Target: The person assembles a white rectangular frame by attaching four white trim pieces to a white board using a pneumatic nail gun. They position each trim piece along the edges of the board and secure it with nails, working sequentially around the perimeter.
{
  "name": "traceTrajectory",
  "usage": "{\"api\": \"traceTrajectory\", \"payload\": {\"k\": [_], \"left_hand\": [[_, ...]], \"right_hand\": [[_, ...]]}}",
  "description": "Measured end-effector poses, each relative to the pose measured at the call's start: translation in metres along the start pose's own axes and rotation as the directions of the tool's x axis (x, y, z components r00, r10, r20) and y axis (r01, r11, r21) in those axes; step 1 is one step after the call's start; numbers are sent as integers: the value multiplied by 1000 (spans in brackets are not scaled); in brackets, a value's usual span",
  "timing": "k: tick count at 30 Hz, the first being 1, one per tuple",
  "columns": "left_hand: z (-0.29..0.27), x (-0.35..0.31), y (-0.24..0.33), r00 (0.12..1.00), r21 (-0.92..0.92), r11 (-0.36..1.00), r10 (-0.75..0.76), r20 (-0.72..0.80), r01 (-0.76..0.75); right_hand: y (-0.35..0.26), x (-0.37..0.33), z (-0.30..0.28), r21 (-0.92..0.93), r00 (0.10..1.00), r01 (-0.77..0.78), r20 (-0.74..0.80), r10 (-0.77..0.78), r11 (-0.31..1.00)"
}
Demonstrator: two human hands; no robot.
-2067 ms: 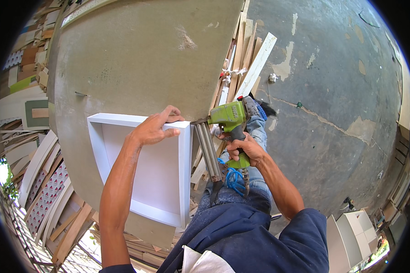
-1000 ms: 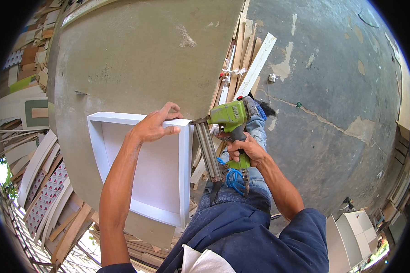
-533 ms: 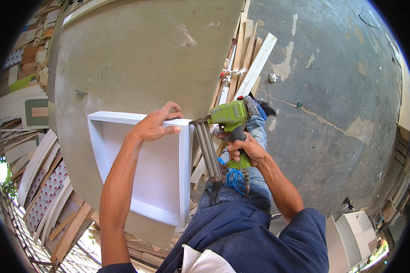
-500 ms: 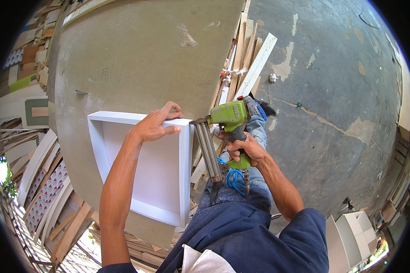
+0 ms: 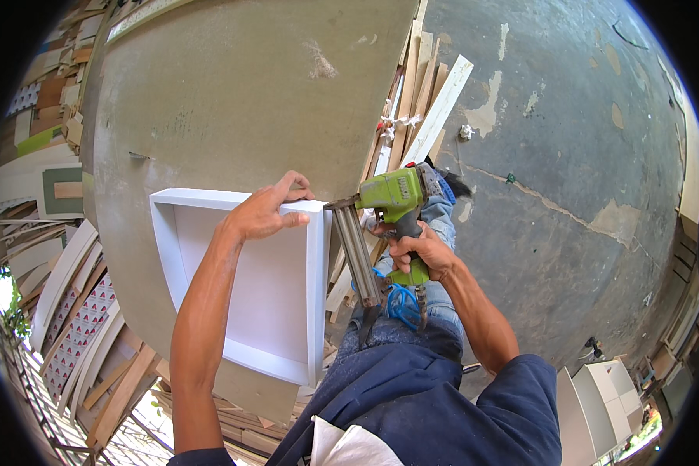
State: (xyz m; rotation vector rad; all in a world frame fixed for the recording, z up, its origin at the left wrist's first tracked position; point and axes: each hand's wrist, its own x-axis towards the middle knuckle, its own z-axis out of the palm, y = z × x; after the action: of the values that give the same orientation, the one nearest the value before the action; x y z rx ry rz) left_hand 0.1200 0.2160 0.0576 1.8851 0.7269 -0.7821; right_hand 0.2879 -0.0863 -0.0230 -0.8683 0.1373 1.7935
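The left hand (image 5: pixel 260 212) and the white box (image 5: pixel 272 287) look the same as half a second ago, box at the near edge of the olive tabletop (image 5: pixel 233 116). To their right, the green nail gun (image 5: pixel 390 194) has shifted very slightly, its lower end a touch further right, along with the right hand (image 5: pixel 425 252). The nose stays at the box's upper right corner, so the work seems to remain at that joint. The left hand straddles the top wall, thumb inside and fingers over the outer side, seemingly clasping it. The box is a shallow open tray, its smooth white walls around a flat, pale panel with no visible marks. Next comes the gun's long metal magazine (image 5: pixel 355 255); whether the nose actually touches the corner I cannot tell. The right hand is wrapped around the dark handle, above the looped blue hose (image 5: pixel 401 304)
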Motion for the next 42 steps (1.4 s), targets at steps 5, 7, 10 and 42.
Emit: {"api": "traceTrajectory", "payload": {"k": [5, 7, 10, 42], "left_hand": [[0, -1, 1, 1000, -16, 1000, 2, 3, -2], [0, 0, -1, 1000, -22, 1000, 16, 3, -16], [0, 1, -3, 1000, -30, 999, 24, 5, -24], [369, -319, -149, 846, 433, 895, 147, -513, 107]], "right_hand": [[-7, 1, -2, -70, 1000, -8, 8, 9, 997], [-5, 2, -4, -78, 1000, -3, 16, 5, 997], [-1, -1, 1, -5, 1000, 16, -8, -16, 1000], [117, -117, -162, 248, 671, 489, -719, -179, 836]]}}
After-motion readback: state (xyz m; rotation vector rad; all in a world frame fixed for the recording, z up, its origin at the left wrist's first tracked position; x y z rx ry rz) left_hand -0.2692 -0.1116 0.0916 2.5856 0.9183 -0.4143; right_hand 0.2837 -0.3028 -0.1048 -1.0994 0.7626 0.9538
